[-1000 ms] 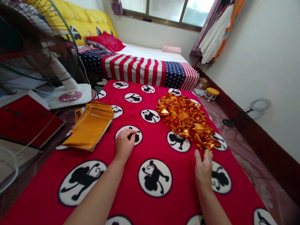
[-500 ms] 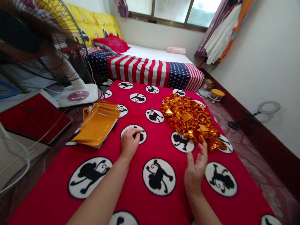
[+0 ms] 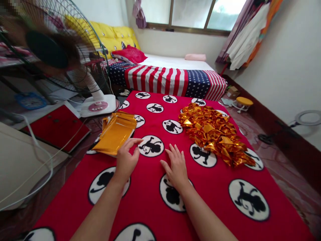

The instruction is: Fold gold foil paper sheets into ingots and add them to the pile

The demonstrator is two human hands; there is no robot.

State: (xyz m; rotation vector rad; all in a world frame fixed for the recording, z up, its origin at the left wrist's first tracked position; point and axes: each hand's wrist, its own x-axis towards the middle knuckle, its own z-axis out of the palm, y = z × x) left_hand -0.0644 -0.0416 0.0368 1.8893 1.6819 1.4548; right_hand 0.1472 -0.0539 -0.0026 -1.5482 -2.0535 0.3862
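Observation:
My left hand (image 3: pixel 127 159) hovers by the near right corner of a stack of golden foil sheets (image 3: pixel 116 132); its fingers are apart and nothing shows in them. Over the middle of the red cloth (image 3: pixel 147 177) with round monkey prints, my right hand (image 3: pixel 177 167) is spread, palm down, holding nothing. To its right lies a heap of folded shiny foil pieces (image 3: pixel 213 130), orange-gold and crumpled together. A gap of cloth separates the right hand from this heap. Whether either hand touches the cloth is hard to tell.
A standing fan (image 3: pixel 97 103) with turning blades is beyond the stack at left, near a red board (image 3: pixel 59 125) and a white cable (image 3: pixel 51 167). Behind the table is a bed (image 3: pixel 160 78) with a striped, starred cover. A yellow stool (image 3: pixel 244 101) stands on the floor at right.
My right hand has moved left, away from the foil heap to the middle of the cloth. My left hand has shifted left toward the golden stack. The view has turned slightly left.

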